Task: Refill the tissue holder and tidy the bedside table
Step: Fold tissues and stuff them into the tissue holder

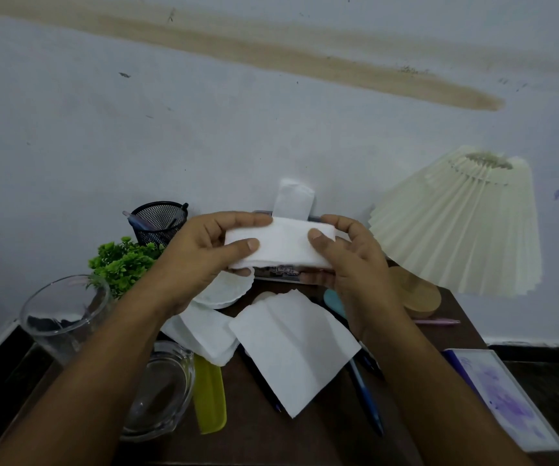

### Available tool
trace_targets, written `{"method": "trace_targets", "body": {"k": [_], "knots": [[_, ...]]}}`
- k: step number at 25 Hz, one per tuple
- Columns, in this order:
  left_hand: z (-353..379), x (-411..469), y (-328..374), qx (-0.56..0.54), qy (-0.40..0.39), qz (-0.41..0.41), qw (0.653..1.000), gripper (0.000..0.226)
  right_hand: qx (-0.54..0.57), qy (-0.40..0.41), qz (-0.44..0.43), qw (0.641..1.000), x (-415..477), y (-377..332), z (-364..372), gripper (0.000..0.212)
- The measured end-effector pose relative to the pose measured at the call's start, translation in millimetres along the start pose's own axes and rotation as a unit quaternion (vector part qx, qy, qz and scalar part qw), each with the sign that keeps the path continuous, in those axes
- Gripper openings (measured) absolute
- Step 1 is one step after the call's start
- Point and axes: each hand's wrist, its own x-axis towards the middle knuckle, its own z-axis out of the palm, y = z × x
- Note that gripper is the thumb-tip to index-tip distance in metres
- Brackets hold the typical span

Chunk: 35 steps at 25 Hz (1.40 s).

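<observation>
Your left hand [200, 260] and right hand [348, 264] each pinch one end of folded tissue stack [281, 243], likely squaring it for tissue holder [283, 271] just beyond your fingers.

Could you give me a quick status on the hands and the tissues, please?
Left hand and right hand both gripping folded tissue stack. Stack at tissue holder, not yet in. Loose tissues on table.

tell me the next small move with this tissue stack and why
Probably lower the tissue stack into the tissue holder below it: the left hand and right hand grip its ends right above the holder, while more loose tissues lie on the table.
</observation>
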Motion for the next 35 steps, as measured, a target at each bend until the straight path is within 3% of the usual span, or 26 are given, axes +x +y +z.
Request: {"method": "trace_targets", "body": {"k": [2,5,9,12,15,19,22,25,31,35], "knots": [[4.2,1.6,0.4,-0.016,0.049,0.029,0.998,0.04,0.135,-0.032,0.068,0.988,-3.4,-1.5,3.5,0.049],[17.8,3.0,-2.6,-0.06,0.092,0.053,0.992,0.055,0.18,-0.085,0.133,0.971,-12.6,2.2,13.3,0.044],[32.5,1.1,-5.5,-0.036,0.072,0.05,0.995,0.07,0.13,-0.047,0.066,0.988,-7.3,6.1,14.4,0.031],[26.1,1.2,-0.5,-0.056,0.09,0.02,0.994,0.062,0.011,-0.055,0.005,0.998,-4.3,0.2,5.4,0.021],[22.6,0.8,-0.8,-0.054,0.04,-0.042,0.997,0.043,-0.073,-0.107,-0.026,0.991,-10.0,-1.7,4.4,0.017],[28.0,1.2,-3.1,-0.052,0.063,-0.043,0.996,0.02,-0.079,-0.112,-0.035,0.99,-12.2,-2.0,6.2,0.018],[29.7,2.8,-3.9,-0.1,0.091,-0.061,0.989,0.024,-0.113,-0.101,-0.036,0.988,-10.5,0.8,6.1,0.013],[37.2,0.2,-3.4,-0.147,0.055,-0.108,0.982,0.037,-0.134,-0.129,-0.039,0.982,-9.2,3.8,5.2,0.014],[28.0,6.1,-3.1,-0.18,0.135,-0.126,0.966,0.025,-0.197,-0.168,-0.022,0.966,-11.1,6.0,4.7,0.014],[27.1,6.3,-7.0,-0.129,0.126,-0.109,0.978,0.023,-0.233,-0.144,-0.126,0.954,-7.9,7.0,3.3,0.025]]}}
